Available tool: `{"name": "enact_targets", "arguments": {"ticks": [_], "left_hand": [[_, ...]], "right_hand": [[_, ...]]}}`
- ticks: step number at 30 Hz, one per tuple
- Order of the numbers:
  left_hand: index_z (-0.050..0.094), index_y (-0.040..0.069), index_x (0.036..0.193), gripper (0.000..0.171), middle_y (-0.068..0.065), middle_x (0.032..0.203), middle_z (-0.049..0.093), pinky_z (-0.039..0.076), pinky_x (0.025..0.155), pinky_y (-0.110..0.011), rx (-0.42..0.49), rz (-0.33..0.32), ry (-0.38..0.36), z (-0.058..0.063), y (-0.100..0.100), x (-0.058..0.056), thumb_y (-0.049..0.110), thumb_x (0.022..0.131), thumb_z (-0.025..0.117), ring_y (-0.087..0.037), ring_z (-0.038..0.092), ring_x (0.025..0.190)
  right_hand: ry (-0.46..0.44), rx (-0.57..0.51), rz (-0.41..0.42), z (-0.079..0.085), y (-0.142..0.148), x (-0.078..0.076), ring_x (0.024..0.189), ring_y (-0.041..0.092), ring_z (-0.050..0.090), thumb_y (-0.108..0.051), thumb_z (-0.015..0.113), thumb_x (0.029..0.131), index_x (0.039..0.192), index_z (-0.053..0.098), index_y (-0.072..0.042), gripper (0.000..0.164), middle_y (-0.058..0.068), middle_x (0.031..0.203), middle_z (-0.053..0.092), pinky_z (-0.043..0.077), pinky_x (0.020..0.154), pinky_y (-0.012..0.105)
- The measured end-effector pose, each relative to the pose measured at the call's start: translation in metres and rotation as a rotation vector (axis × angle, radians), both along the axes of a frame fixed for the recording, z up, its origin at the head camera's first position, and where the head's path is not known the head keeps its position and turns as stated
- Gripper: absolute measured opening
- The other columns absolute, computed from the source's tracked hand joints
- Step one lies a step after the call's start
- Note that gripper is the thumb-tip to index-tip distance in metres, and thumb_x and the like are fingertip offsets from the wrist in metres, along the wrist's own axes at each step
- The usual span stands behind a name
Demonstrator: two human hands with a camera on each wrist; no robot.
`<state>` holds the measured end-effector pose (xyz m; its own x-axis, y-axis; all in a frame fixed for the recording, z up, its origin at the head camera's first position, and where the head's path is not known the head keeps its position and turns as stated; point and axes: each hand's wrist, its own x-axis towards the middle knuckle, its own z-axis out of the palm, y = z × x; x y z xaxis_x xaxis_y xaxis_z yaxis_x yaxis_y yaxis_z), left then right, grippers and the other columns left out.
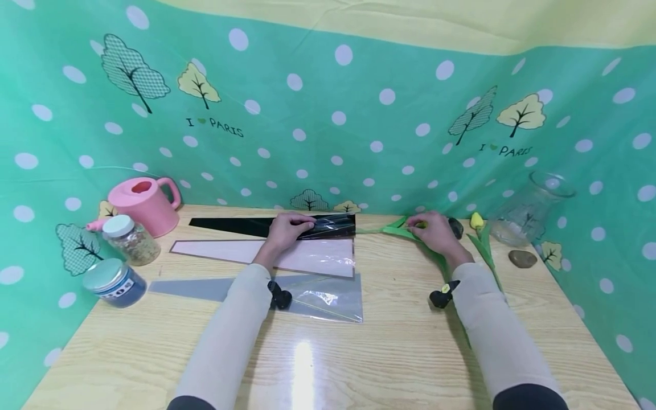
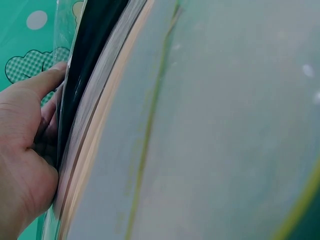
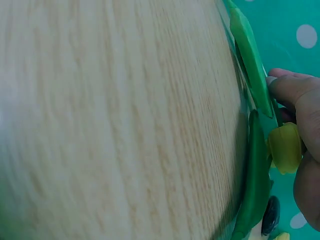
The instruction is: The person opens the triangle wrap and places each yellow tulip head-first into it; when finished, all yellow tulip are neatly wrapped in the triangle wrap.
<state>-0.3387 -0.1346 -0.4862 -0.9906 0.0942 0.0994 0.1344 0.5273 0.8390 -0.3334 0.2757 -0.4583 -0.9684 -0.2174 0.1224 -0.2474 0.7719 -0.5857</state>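
Note:
My left hand (image 1: 287,232) pinches the black flower sleeve (image 1: 225,225), a long tapered wrapper with a clear glossy front, near its wide right end. In the left wrist view, the thumb lies along the sleeve's (image 2: 92,55) edge and the other fingers are partly hidden. With its fingertips, my right hand (image 1: 433,230) holds an artificial yellow tulip (image 3: 285,147) by the stem, just beside the bloom. Green leaves (image 1: 400,229) spread from that stem. Its thin end points left and meets the sleeve's wide end; how far it enters I cannot tell.
Below lie a white sleeve (image 1: 318,255) and a grey sleeve (image 1: 205,287). At left stand a pink watering can (image 1: 146,208), a pebble-filled jar (image 1: 134,245) and a blue jar (image 1: 117,285). Rightward are another tulip (image 1: 477,221), a dark stone (image 1: 455,228), a brown stone (image 1: 523,259) and a glass vase (image 1: 530,210).

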Motion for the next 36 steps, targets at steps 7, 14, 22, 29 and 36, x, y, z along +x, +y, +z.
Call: {"name": "enact_targets", "arguments": {"ticks": [7,14,22,29,36], "left_hand": [[0.083,0.022,0.110,0.017,-0.003,0.125,0.075,0.047,0.113,-0.045,-0.009,-0.005,0.003,0.002,0.002,0.002,0.028,0.096,0.075,-0.026,0.064,0.127],[0.082,0.018,0.110,0.016,-0.008,0.124,0.076,0.050,0.109,-0.045,-0.004,-0.027,0.034,0.001,0.005,0.001,0.022,0.097,0.074,-0.028,0.065,0.124],[0.082,0.016,0.111,0.017,-0.008,0.124,0.076,0.051,0.108,-0.045,-0.019,-0.042,0.040,0.005,0.005,0.001,0.020,0.097,0.073,-0.028,0.065,0.125],[0.082,0.016,0.111,0.017,-0.009,0.125,0.075,0.051,0.108,-0.046,-0.057,-0.058,0.053,0.010,0.008,0.002,0.020,0.097,0.073,-0.029,0.065,0.125],[0.082,0.015,0.111,0.017,-0.010,0.125,0.074,0.053,0.101,-0.047,-0.102,-0.057,0.074,0.011,0.011,0.004,0.020,0.097,0.073,-0.029,0.065,0.121]], "right_hand": [[0.036,-0.027,0.002,0.004,-0.017,0.006,0.111,0.036,0.062,-0.008,0.069,0.099,0.114,0.078,-0.005,0.018,0.019,0.114,0.073,0.050,0.090,0.048],[0.061,-0.066,0.031,0.000,-0.040,0.008,0.111,0.034,0.064,-0.006,0.069,0.098,0.111,0.079,-0.005,0.017,0.017,0.115,0.074,0.054,0.092,0.049],[0.096,-0.108,0.024,-0.009,-0.069,0.004,0.118,0.036,0.059,-0.006,0.070,0.097,0.110,0.079,-0.005,0.016,0.017,0.117,0.074,0.047,0.104,0.052],[0.075,-0.166,-0.002,-0.014,-0.093,0.003,0.117,0.035,0.059,-0.006,0.072,0.095,0.108,0.080,-0.006,0.015,0.015,0.114,0.076,0.047,0.105,0.051],[0.058,-0.205,-0.009,-0.021,-0.106,0.003,0.118,0.034,0.060,-0.006,0.073,0.095,0.107,0.080,-0.007,0.014,0.013,0.113,0.077,0.046,0.107,0.051]]}}
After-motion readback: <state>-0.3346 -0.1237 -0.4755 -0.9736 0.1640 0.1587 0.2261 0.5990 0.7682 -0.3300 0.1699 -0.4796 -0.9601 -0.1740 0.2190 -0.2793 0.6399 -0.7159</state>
